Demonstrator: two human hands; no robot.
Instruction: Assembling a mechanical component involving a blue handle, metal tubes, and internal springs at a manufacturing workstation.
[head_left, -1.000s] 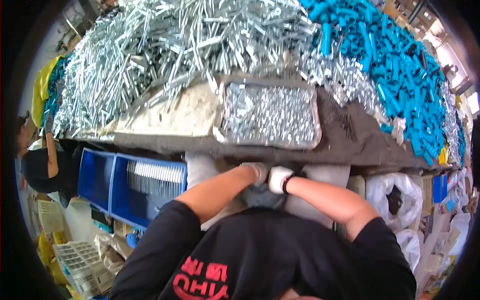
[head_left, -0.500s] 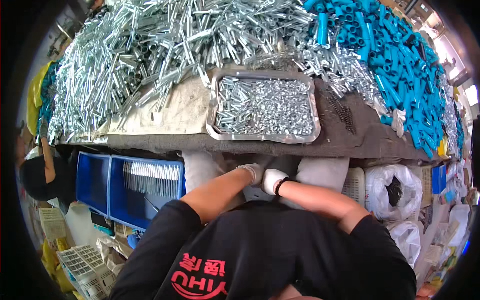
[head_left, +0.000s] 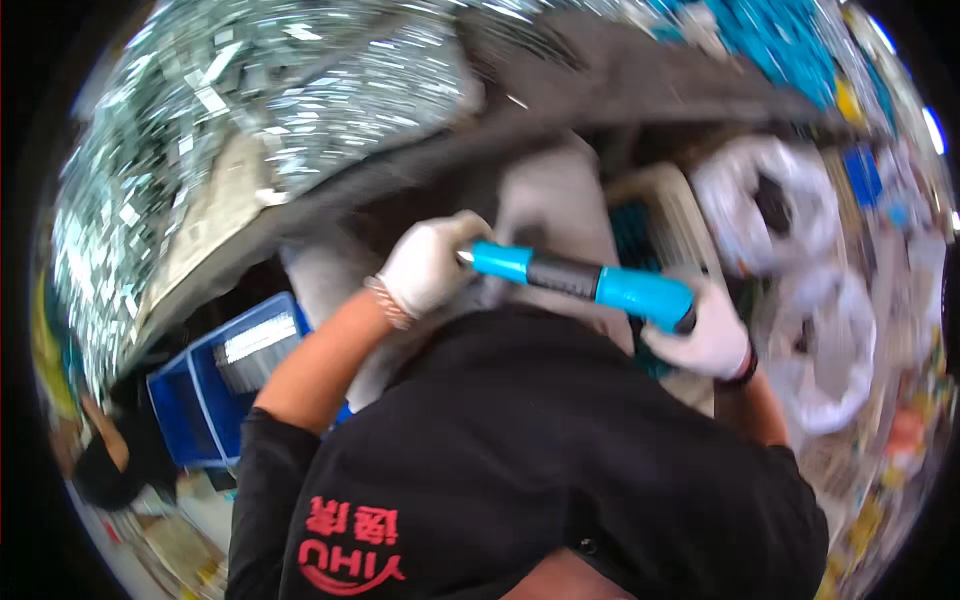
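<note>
Both my hands wear white gloves, and a blue-and-black cylindrical tool lies slantwise between them above my lap. My left hand is closed at its narrow left end, where a small metallic tip shows by the fingers. At the thicker right end, next to a dark cap, my right hand wraps the body with its thumb underneath. The tool has blue ends and a black middle section. Its exact kind cannot be made out.
Heaps of shiny metal tubes and blue tubes cover the bench, blurred. A blue bin with metal pieces stands left. White bags and a pale crate are at right. Another person is far left.
My hands, formerly together low between my knees, have come apart and now hold the blue-and-black tool between them. The whole view has swung toward the right, smearing the bench.
</note>
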